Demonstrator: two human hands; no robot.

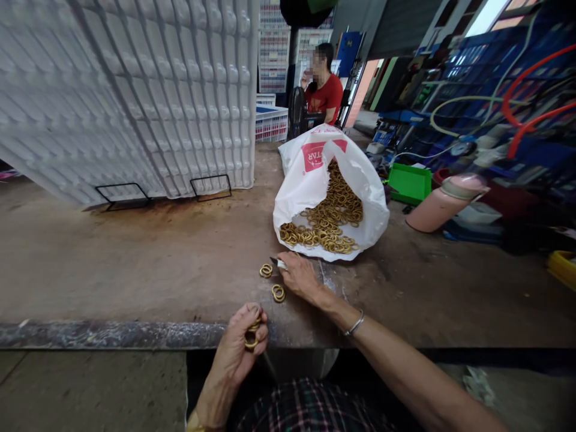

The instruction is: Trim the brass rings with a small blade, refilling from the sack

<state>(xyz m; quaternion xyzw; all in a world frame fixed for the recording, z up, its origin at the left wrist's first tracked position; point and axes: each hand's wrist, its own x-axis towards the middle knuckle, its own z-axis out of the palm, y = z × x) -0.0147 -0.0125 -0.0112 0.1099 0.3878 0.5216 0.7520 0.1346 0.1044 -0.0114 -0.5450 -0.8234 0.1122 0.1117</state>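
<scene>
Near the table's front edge, my left hand (245,336) is closed on a few brass-coloured rings (251,343), pinched between thumb and fingers. My right hand (300,276) rests low over the table just in front of the bag, gripping a small knife (281,264) with a pale handle and a short dark tip pointing left. Beside it lie two small groups of rings, an upper group (266,270) and a lower group (278,293). The white plastic bag (288,201) lies open towards me, with a heap of brass-coloured rings (335,210) inside.
Tall stacks of white ribbed plastic trays (180,90) stand at the left against black wire holders (211,187). On the right are a pink bottle (434,210), a green tray (409,183) and an orange hose (513,102). A person in red (326,99) sits beyond the table (112,270).
</scene>
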